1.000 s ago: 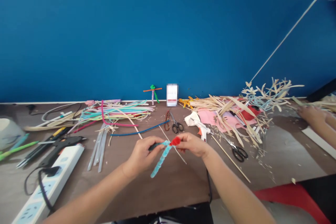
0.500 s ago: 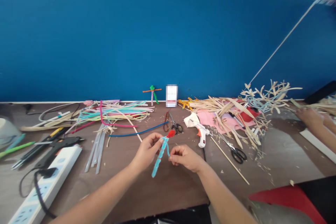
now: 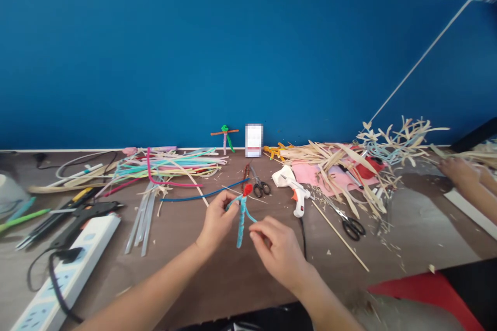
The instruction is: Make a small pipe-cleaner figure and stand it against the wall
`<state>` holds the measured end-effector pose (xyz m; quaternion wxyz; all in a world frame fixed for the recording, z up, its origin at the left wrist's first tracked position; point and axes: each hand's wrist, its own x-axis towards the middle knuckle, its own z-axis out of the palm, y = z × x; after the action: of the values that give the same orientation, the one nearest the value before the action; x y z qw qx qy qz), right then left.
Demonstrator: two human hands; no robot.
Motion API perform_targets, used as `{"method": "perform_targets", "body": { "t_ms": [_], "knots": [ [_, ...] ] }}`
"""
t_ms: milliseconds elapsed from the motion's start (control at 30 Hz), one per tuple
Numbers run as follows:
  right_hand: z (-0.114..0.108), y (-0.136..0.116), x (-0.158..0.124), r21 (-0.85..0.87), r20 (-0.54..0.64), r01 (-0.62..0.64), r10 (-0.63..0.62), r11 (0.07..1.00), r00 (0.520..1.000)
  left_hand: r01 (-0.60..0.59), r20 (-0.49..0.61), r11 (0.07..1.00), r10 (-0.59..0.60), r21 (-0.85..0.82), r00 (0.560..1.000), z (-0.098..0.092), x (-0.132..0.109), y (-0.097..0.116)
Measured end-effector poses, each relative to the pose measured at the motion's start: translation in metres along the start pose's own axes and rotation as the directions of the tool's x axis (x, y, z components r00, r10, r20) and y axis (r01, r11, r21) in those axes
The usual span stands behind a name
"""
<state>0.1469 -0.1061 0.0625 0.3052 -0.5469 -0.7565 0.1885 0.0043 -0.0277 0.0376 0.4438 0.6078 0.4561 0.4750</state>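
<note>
Swung more upright, the red-tipped, light-blue fuzzy rod point(image 3: 241, 221), likely light and pliable, is best held by slim blue strands point(image 3: 250, 215) my left fingers point(image 3: 232, 210) and right fingers point(image 3: 259, 226) pinch.

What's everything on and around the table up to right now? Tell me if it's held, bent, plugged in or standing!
Blue figure: held upright, left hand.
Thin blue strand: end pinched, right hand.
Green-headed figure: standing, arms out.
Pink stem: bent.
White glue gun: lying down.
Black plug: in the power strip.
Middle scissors: lying down; open or shut, can't tell.
</note>
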Motion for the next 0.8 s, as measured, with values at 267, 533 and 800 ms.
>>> {"method": "perform_targets", "body": {
  "t_ms": [267,533,800],
  "knots": [
    [0.011,-0.005,0.009,-0.302,0.222,0.023,0.047,0.953,0.974,-0.147,0.149,0.93,0.102,0.335,0.984,-0.006,-0.004,0.001],
    [0.014,-0.003,0.004,-0.304,0.192,-0.039,0.101,0.952,0.976,-0.165,0.192,0.896,0.091,0.413,0.977,-0.011,-0.002,-0.001],
    [0.024,0.006,0.007,-0.326,0.152,-0.155,0.213,0.933,0.965,-0.123,0.184,0.956,0.075,0.268,0.98,-0.007,0.001,-0.007]
  ]
}}
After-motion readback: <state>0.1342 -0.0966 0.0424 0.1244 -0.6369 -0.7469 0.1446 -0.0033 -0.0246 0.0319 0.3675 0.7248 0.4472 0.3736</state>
